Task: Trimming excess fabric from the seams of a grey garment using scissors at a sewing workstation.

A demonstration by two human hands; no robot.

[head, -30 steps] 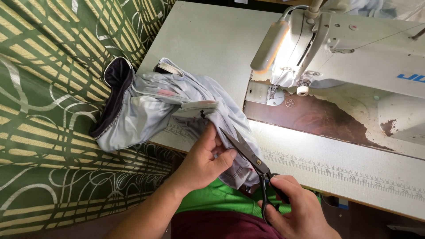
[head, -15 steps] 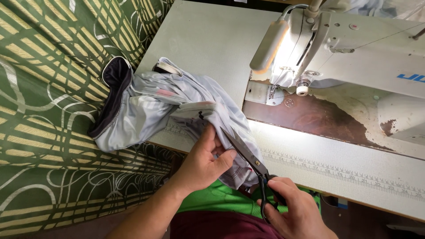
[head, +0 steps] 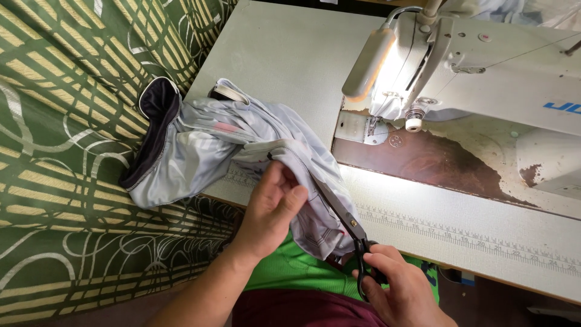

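Pale grey garment (head: 242,136) is lying bunched at the near-left edge of the worktop (head: 284,54), its dark collar-like band (head: 151,130) hanging over the edge toward the green patterned cloth (head: 66,151). One stitched hem is being pulled taut toward the person's lap.

Left hand (head: 272,209) is pinching that hem, grip clenched on the fabric, thumb on top. Right hand (head: 399,287) is grasping the black scissors (head: 348,233) w/ fingers through the loops; blades are running up along the seam edge, tips tucked against the fabric (can't tell how wide the blades are parted, fabric is covering them).

Notes on doing the cut well, as a judgement:
- Left hand should be keeping the hem under steady tension so the seam line stays straight and single-layered.
- Blades should be staying just beside the stitch line, not crossing it; loose folds below could be getting caught underneath.
- Left fingers are sitting close to the blade path, so they ought to be kept ahead of and above it.

Further out: white sewing machine (head: 484,60) w/ its lamp (head: 369,63) lit, worn brown bed (head: 436,160), printed ruler strip (head: 460,233) along the worktop front. Green top (head: 290,272) visible at the lap.
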